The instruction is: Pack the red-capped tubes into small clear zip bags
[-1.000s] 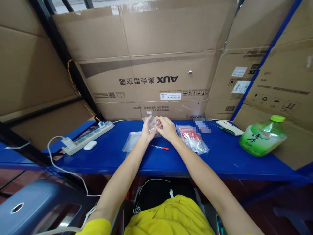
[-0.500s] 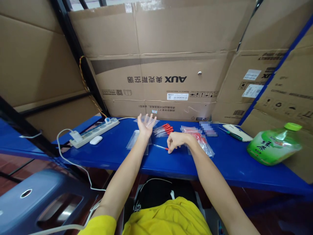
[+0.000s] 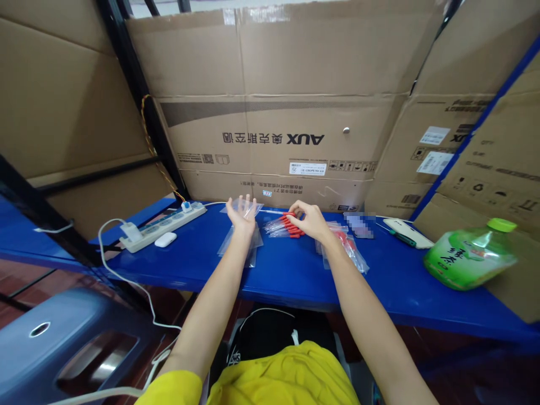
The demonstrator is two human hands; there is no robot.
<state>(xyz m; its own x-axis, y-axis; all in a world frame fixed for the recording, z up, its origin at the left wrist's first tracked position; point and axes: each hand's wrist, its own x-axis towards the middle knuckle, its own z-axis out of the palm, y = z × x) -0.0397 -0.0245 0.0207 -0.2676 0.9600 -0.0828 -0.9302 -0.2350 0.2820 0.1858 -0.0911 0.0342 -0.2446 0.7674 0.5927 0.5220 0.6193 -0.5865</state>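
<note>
My left hand [image 3: 242, 220] is raised with palm up and fingers spread, and a clear plastic bag [image 3: 255, 210] rests across the fingers, carried by the hand. More flat clear bags [image 3: 253, 254] lie on the blue table under that wrist. My right hand [image 3: 311, 220] pinches the red end of a thin clear pen [image 3: 272, 211], which points left toward the bag. Just below it, several similar red-ended pens [image 3: 278, 228] lie side by side in a pile. Beside my right wrist are filled clear bags with red contents [image 3: 352, 250].
A white power strip [image 3: 164, 226] with plugs and a small white case [image 3: 165, 239] sit on the left. To the right are a blurred-out item [image 3: 358, 224], a green-handled screwdriver [image 3: 403, 237] and a green bottle [image 3: 468, 256]. Cardboard [image 3: 270, 67] walls the back.
My right hand has moved up and away from me with the pen, from the table's front to above the pile. My left hand has shifted slightly left with the bag.
</note>
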